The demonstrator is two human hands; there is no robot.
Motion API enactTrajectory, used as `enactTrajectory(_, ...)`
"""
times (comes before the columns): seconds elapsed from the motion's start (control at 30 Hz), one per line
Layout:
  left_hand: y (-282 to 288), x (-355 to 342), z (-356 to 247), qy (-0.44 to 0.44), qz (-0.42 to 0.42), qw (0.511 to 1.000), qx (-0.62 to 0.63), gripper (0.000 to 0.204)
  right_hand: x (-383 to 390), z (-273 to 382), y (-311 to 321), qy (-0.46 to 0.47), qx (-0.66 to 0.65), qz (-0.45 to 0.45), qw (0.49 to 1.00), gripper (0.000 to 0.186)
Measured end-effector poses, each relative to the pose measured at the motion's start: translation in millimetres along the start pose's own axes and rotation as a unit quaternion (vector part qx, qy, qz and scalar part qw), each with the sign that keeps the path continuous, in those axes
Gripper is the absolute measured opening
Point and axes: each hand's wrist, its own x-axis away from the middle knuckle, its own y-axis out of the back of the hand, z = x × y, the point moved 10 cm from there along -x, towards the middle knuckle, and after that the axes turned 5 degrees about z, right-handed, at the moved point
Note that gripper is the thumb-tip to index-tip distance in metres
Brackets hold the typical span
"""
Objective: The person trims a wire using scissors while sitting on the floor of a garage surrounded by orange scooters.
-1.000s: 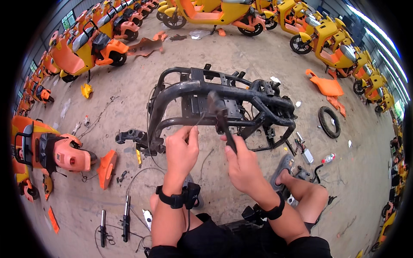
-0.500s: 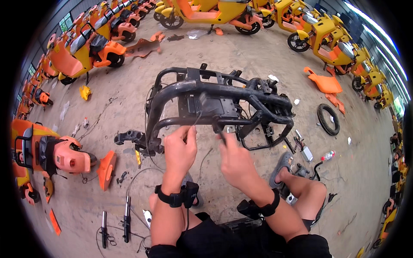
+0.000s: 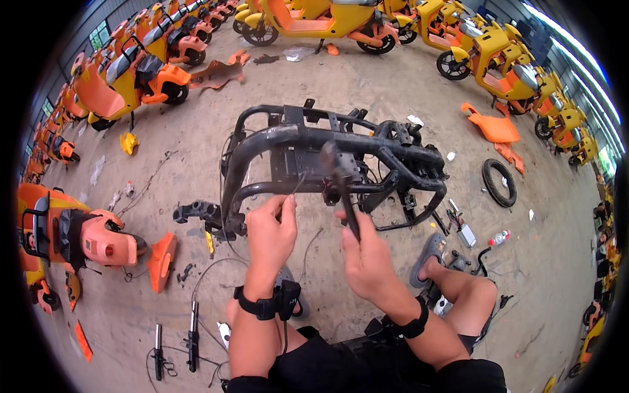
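A black tubular scooter frame lies on the floor in front of me. My left hand is closed in a pinch on a thin metal rod, whose tip points up at the plate and lower tube of the frame. In my right hand a hammer is gripped by its dark handle. Its blurred head hangs over the frame's middle, to the right of the rod and apart from it. What the rod's tip rests on is too small to make out.
A loose tire, a plastic bottle and a silver box lie right. Two shock absorbers and cables are at lower left. Orange panels are scattered about. Rows of scooters stand around.
The hammer has swung away from the rod, up and to the right, and my right hand has turned with it. My left hand and the rod have hardly moved.
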Motion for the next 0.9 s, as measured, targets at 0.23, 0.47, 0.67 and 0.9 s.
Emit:
enactTrajectory(0.23, 0, -2, -5, -0.020, -0.015, 1.000, 0.015, 0.021, -13, -20, -11, 0.025, 0.092, 0.000, 0.995, 0.027)
enactTrajectory(0.47, -2, 0, -3, -0.007, -0.006, 1.000, 0.011, 0.022, -1, -5, -3, 0.062, 0.043, -0.057, 0.996, 0.029)
enactTrajectory(0.67, 3, 6, -8, -0.022, 0.008, 1.000, 0.008, 0.015, 29, -35, 0, -0.017, -0.013, -0.001, 1.000, 0.029)
enactTrajectory(0.9, -27, 41, -64, -0.168, 0.093, 0.980, 0.054, 0.006, 51, -71, 49, -0.072, -0.283, -0.021, 0.956, 0.023)
